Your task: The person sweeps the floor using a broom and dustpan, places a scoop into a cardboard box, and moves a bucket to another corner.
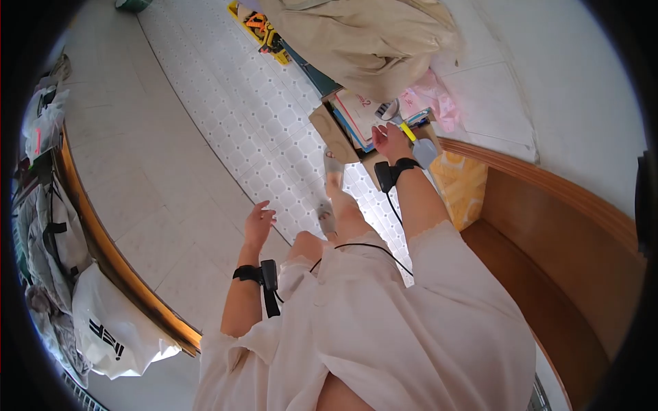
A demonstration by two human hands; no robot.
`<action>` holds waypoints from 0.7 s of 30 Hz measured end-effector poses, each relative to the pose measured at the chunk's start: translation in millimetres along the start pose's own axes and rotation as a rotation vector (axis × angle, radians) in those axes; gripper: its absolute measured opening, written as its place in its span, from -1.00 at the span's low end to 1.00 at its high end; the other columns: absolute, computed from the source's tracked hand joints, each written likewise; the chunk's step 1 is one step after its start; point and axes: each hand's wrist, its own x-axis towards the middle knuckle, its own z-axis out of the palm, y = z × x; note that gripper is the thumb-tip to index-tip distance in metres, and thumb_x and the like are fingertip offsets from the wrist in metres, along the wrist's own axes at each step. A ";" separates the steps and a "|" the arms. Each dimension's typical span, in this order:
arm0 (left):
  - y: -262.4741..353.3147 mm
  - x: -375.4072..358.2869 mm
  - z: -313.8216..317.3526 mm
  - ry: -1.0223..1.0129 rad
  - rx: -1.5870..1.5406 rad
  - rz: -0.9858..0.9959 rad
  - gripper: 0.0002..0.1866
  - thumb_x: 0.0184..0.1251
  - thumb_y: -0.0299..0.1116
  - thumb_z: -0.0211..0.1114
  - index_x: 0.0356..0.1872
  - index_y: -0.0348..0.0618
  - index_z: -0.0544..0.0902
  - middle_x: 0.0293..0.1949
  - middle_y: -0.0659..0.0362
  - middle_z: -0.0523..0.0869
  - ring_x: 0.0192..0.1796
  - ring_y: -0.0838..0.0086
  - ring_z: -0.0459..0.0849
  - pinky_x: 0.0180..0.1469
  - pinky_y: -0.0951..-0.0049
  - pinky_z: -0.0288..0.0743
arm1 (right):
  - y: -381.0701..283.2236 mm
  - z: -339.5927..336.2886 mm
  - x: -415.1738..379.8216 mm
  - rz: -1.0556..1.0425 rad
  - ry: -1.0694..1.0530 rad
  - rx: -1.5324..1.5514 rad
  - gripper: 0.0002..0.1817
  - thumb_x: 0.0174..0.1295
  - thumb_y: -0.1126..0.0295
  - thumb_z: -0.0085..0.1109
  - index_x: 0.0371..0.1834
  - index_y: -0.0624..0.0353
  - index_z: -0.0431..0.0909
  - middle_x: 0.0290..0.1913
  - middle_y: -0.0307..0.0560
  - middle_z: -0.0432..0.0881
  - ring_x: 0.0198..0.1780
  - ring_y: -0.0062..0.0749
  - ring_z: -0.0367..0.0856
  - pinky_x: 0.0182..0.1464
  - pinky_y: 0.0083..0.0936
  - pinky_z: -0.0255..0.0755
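Note:
My left hand (259,224) hangs beside my knee over the floor, its fingers loosely apart and nothing in them. Farther forward, my right hand (391,142) hovers at an open cardboard box (332,131), fingers slightly bent and apart. Close beside its fingertips lies a long grey object with a yellow band (409,132) and a flat grey-blue end (425,152); its kind is unclear. Under that object, papers and folders (356,108) fill the box, the top sheet bearing red writing. Black straps with small dark devices circle both wrists.
Beige cloth (370,44) is heaped behind the box, with a pink plastic bag (436,99) beside it. A yellow tray (274,48) holds orange and black items. Wooden furniture (555,288) stands at right; a white bag (116,325) and clothes lie at left.

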 end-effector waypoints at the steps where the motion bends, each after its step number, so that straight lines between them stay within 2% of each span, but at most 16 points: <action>1: -2.0 5.7 1.8 -0.003 -0.002 -0.014 -0.58 0.36 -0.38 0.22 0.24 -0.17 0.57 -0.20 0.10 0.79 -0.33 0.50 0.74 -0.26 0.49 0.59 | -0.4 10.2 7.6 0.031 0.049 0.067 -0.70 0.49 0.26 0.01 0.04 0.30 0.45 -0.10 0.07 0.65 -0.10 -0.23 0.69 -0.15 -0.41 0.64; 4: -6.0 15.4 2.3 -0.027 0.112 0.069 -0.61 0.39 -0.38 0.21 0.23 -0.16 0.58 -0.23 0.07 0.80 -0.33 0.47 0.76 -0.24 0.46 0.60 | -3.2 28.9 37.9 0.066 0.113 0.177 -0.65 0.52 0.21 -0.02 0.05 0.34 0.45 -0.10 0.13 0.66 -0.12 -0.20 0.69 -0.15 -0.38 0.66; 6: -8.8 16.3 -4.3 -0.052 0.227 0.129 -0.62 0.40 -0.38 0.21 0.21 -0.14 0.58 -0.29 0.06 0.80 -0.33 0.43 0.78 -0.21 0.42 0.61 | -5.0 26.0 55.9 0.112 -0.038 0.331 -0.61 0.53 0.18 -0.04 0.05 0.36 0.45 -0.10 0.14 0.70 -0.16 -0.20 0.70 -0.17 -0.38 0.66; 7: -7.6 18.1 -9.0 -0.046 0.225 0.127 -0.62 0.40 -0.38 0.21 0.21 -0.14 0.58 -0.29 0.06 0.80 -0.33 0.43 0.78 -0.21 0.42 0.61 | -3.1 29.0 60.9 0.046 0.006 0.342 -0.61 0.54 0.18 -0.04 0.04 0.38 0.46 -0.09 0.13 0.72 -0.19 -0.22 0.70 -0.17 -0.39 0.66; 10: -4.4 28.1 -26.1 -0.068 0.234 0.071 -0.61 0.43 -0.40 0.18 0.25 -0.14 0.55 -0.24 0.13 0.78 -0.31 0.50 0.74 -0.20 0.47 0.59 | -5.4 6.1 96.0 0.037 -0.103 0.448 -0.69 0.53 0.30 -0.04 0.03 0.39 0.49 -0.12 0.09 0.71 -0.22 -0.36 0.70 -0.22 -0.52 0.69; 12: -6.6 37.5 -35.7 -0.057 0.241 0.041 -0.61 0.42 -0.39 0.20 0.25 -0.11 0.56 -0.26 0.12 0.79 -0.32 0.47 0.75 -0.20 0.45 0.59 | -9.1 -15.8 124.9 0.060 -0.082 0.493 -0.70 0.53 0.30 -0.06 -0.06 0.38 0.52 -0.22 0.02 0.70 -0.33 -0.44 0.66 -0.31 -0.63 0.66; 14: 2.0 48.8 -44.6 -0.051 0.282 0.078 -0.61 0.41 -0.39 0.20 0.24 -0.10 0.56 -0.26 0.11 0.79 -0.32 0.46 0.75 -0.20 0.44 0.60 | -4.2 -17.0 88.9 -0.036 -0.028 0.499 -0.76 0.49 0.41 -0.08 -0.07 0.40 0.52 -0.24 0.02 0.67 -0.29 -0.48 0.64 -0.31 -0.66 0.67; 16: 6.4 64.9 -49.4 -0.053 0.312 0.116 -0.62 0.40 -0.38 0.21 0.23 -0.09 0.57 -0.27 0.10 0.79 -0.32 0.45 0.75 -0.20 0.42 0.60 | 14.0 -31.0 49.1 -0.370 -0.162 0.093 -0.78 0.47 0.46 -0.07 -0.08 0.44 0.50 -0.27 0.03 0.65 -0.25 -0.49 0.64 -0.30 -0.67 0.67; 18: 2.3 90.6 -54.4 -0.058 0.348 0.176 -0.62 0.39 -0.37 0.22 0.21 -0.10 0.58 -0.29 0.09 0.79 -0.32 0.43 0.76 -0.19 0.39 0.61 | 21.3 -58.4 32.1 -0.156 -0.196 0.347 -0.75 0.49 0.45 -0.04 0.00 0.45 0.51 -0.24 0.04 0.67 -0.34 -0.45 0.66 -0.28 -0.64 0.70; 20: 17.5 109.3 -62.5 -0.039 0.376 0.217 -0.62 0.38 -0.37 0.22 0.21 -0.09 0.59 -0.30 0.09 0.78 -0.31 0.41 0.77 -0.18 0.37 0.62 | 39.5 -49.4 -27.4 -0.109 0.001 0.305 -0.74 0.51 0.43 -0.05 -0.02 0.45 0.52 -0.21 0.07 0.67 -0.33 -0.44 0.68 -0.29 -0.64 0.69; 21: 23.0 116.0 -66.2 -0.034 0.413 0.242 -0.62 0.38 -0.37 0.22 0.20 -0.08 0.59 -0.31 0.09 0.78 -0.31 0.39 0.77 -0.17 0.36 0.62 | 50.0 -45.8 -57.3 -0.103 0.027 0.234 -0.75 0.50 0.43 -0.03 -0.04 0.46 0.51 -0.20 0.09 0.67 -0.34 -0.43 0.68 -0.29 -0.64 0.69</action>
